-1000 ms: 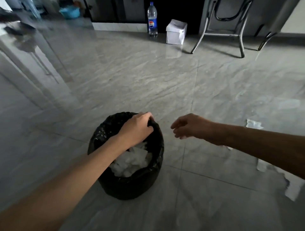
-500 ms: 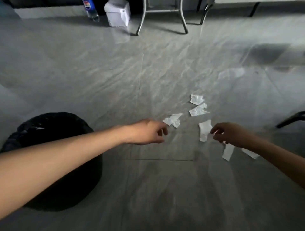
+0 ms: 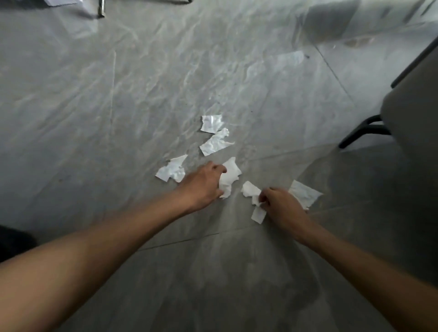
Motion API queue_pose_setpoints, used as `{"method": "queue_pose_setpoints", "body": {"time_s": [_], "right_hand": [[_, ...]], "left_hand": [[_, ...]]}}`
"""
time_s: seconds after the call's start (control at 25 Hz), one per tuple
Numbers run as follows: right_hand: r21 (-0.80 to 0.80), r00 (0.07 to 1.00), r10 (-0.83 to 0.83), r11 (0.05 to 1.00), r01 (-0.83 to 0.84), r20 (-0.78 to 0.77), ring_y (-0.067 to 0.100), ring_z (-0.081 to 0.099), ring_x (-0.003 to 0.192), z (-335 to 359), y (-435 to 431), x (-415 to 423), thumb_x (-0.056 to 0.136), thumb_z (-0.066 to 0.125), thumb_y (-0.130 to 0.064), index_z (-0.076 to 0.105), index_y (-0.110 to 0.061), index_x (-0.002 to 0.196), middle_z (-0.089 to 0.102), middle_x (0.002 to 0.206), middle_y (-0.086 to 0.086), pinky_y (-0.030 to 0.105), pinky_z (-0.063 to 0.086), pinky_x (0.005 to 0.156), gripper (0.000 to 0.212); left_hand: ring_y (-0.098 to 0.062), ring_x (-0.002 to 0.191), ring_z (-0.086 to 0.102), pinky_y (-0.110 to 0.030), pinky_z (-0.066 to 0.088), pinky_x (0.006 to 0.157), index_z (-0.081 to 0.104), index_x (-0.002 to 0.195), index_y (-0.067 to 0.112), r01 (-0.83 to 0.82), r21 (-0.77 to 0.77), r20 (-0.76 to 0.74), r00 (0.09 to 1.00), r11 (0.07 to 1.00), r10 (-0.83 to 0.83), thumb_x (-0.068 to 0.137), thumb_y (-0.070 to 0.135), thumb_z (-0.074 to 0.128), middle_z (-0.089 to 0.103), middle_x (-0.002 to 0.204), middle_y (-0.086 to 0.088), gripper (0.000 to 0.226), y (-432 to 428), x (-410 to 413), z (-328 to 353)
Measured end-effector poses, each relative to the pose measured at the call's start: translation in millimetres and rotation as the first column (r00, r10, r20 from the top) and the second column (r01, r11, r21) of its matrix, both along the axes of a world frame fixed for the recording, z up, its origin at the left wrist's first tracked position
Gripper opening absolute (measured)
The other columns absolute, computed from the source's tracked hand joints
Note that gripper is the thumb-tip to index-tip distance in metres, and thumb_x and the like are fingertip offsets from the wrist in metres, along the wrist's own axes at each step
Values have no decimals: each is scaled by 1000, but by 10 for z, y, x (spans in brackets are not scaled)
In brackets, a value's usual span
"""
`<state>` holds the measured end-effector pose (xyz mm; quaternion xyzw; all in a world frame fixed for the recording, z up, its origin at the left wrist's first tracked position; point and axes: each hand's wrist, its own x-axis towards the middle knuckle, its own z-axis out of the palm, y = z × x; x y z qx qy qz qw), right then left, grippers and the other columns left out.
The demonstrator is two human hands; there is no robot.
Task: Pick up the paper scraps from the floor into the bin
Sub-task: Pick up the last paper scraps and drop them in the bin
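Observation:
Several white paper scraps lie on the grey marble floor (image 3: 142, 106). My left hand (image 3: 203, 182) is closed on one crumpled scrap (image 3: 231, 176) at floor level. My right hand (image 3: 282, 206) pinches a long scrap (image 3: 256, 201) that runs under its fingers. Another scrap (image 3: 304, 193) lies just behind my right hand. A scrap (image 3: 171, 169) rests left of my left hand, and two more, a crumpled one (image 3: 215, 143) and a flatter one (image 3: 211, 123), sit farther away. Only a dark sliver of the black bin (image 3: 11, 241) shows at the left edge.
A chair with a grey seat (image 3: 412, 113) and black legs (image 3: 362, 130) stands at the right. A metal chair leg (image 3: 102, 8) and part of a white box (image 3: 61, 2) show at the top left.
The view swung right, from the bin to the scraps. My left hand left the bin rim and closed on a scrap. My right hand reached down and pinched another scrap.

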<state>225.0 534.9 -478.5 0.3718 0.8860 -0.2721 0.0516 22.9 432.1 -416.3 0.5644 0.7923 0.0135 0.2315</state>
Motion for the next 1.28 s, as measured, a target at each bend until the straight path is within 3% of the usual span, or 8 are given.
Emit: {"method": "queue_pose_setpoints", "body": {"time_s": [0.16, 0.32, 0.56, 0.68, 0.76, 0.88, 1.08, 1.28], "right_hand": [[173, 945, -230, 946, 273, -233, 23, 54, 87, 30, 256, 195, 77, 67, -22, 62, -20, 81, 59, 90, 5, 32, 42, 69, 7], [256, 950, -310, 917, 306, -28, 36, 52, 97, -40, 324, 411, 74, 69, -15, 65, -11, 84, 60, 105, 15, 40, 38, 84, 11], [23, 930, -263, 960, 277, -256, 27, 56, 71, -27, 143, 150, 73, 64, 3, 62, -11, 76, 65, 82, 14, 24, 24, 58, 14], [-68, 903, -282, 959, 276, -324, 14, 51, 63, 94, 38, -107, 72, 66, -2, 63, -14, 74, 60, 72, 0, 13, 32, 54, 14], [-111, 889, -271, 963, 247, -368, 8, 48, 58, 183, -57, -263, 71, 66, 0, 64, -12, 74, 57, 69, -4, 5, 35, 55, 13], [-146, 887, -260, 964, 220, -382, 7, 50, 59, 293, -152, -391, 71, 65, 2, 65, -9, 76, 60, 70, -2, 5, 36, 56, 12], [-138, 907, -215, 975, 176, -363, -3, 48, 58, 462, -334, -457, 71, 65, 3, 66, -7, 77, 59, 68, -2, 4, 36, 56, 12], [-354, 934, -247, 924, 145, -260, 9, 52, 60, 586, -671, -737, 76, 66, -6, 65, -16, 77, 60, 67, -6, 14, 35, 53, 10]], "left_hand": [[-35, 116, 47, -43, 45, 92, 45, 129, 17, -13, -21, -97, 995, 1000, 11, 84, 30, 59, 44, 131, -11, 50, 261, 90, -406], [-40, 100, 58, -45, 48, 78, 51, 111, 8, -128, 40, 56, 991, 991, 126, 86, 19, 57, 59, 112, -21, 28, 227, 91, -540], [-34, 97, 57, -41, 45, 76, 60, 92, 6, -85, 181, 23, 996, 980, 83, 84, 21, 59, 59, 105, -13, 18, 33, 25, -437], [-33, 101, 53, -41, 46, 84, 64, 94, 5, -204, 313, -71, 969, 928, 237, 80, 23, 62, 56, 115, -12, 23, -4, -347, -353], [-37, 106, 51, -42, 45, 88, 64, 107, 10, -325, 221, -105, 930, 920, 353, 81, 25, 60, 53, 122, -13, 30, -85, -637, -356], [-39, 102, 56, -40, 46, 81, 62, 112, 14, -338, 82, -168, 923, 938, 347, 83, 22, 56, 57, 116, -16, 31, -268, -837, -450], [-39, 87, 61, -40, 42, 68, 61, 79, 3, -274, 156, -39, 958, 949, 283, 79, 11, 61, 66, 91, -22, 9, -402, -889, -306], [-29, 72, 63, -29, 38, 59, 66, 76, 2, -213, 205, 51, 977, 955, 207, 75, 14, 67, 67, 72, -14, 12, -658, -1071, 476]]}}
